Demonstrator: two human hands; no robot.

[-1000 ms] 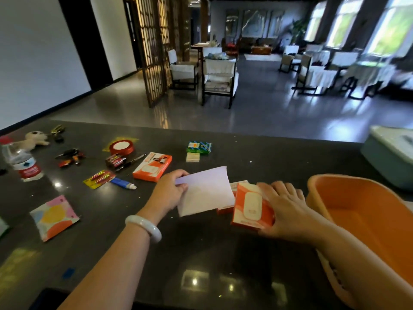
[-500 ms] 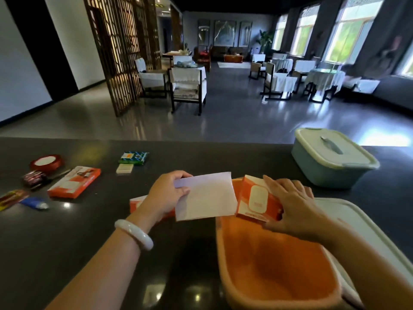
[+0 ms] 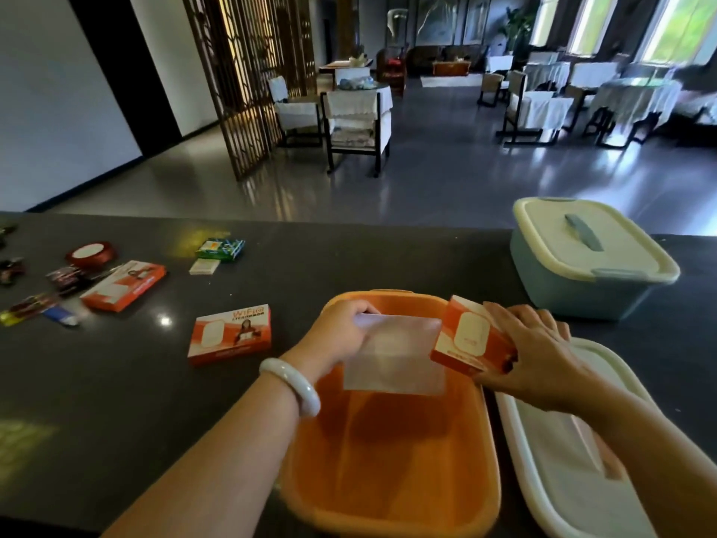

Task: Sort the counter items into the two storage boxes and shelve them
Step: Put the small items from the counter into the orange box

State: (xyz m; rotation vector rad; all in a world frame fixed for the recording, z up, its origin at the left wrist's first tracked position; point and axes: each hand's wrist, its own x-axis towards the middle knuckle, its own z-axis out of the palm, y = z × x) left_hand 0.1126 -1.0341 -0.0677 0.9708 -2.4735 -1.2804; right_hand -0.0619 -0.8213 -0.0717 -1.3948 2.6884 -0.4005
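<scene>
An open orange storage box [image 3: 392,510] stands on the dark counter in front of me. My left hand [image 3: 337,335] holds a white envelope [image 3: 395,355] over its far end. My right hand [image 3: 543,355] grips a small orange-and-white carton [image 3: 465,335] above the box's right rim. A blue storage box [image 3: 574,289] with a cream lid on it sits at the back right. The orange box's cream lid [image 3: 566,460] lies flat to its right.
An orange WiFi carton [image 3: 231,333] lies left of the orange box. Farther left are another orange carton [image 3: 124,285], a red tape roll [image 3: 91,254], a green packet [image 3: 219,248], a white pad [image 3: 203,267], a glue tube [image 3: 62,316] and small packets.
Both hands moved right with the envelope and the carton, from the counter to above the orange box. The view swung right, and the WiFi carton under the envelope now shows.
</scene>
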